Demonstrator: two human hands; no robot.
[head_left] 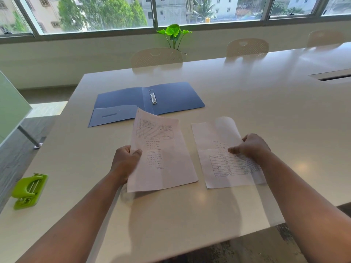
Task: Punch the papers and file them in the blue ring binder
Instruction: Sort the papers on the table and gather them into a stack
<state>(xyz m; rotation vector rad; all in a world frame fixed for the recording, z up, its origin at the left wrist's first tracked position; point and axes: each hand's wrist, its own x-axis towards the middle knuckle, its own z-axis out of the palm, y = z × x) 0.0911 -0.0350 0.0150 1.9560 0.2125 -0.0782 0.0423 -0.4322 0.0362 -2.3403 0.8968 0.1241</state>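
1. I see a long white table (pixel 247 103) under a wide window (pixel 152 12), with pale chairs (pixel 156 56) along its far side and a green plant (pixel 173 34) behind them.
2. The blue ring binder (pixel 171 97) lies open flat, far centre, its metal rings (pixel 153 97) upright.
3. My left hand (pixel 124 161) pinches the left edge of one handwritten sheet (pixel 161 154), lifting it off the table.
4. My right hand (pixel 250 148) curls onto a second sheet (pixel 222 154), whose top corner curls up.
5. A green hole punch (pixel 28 190) sits near the left edge.
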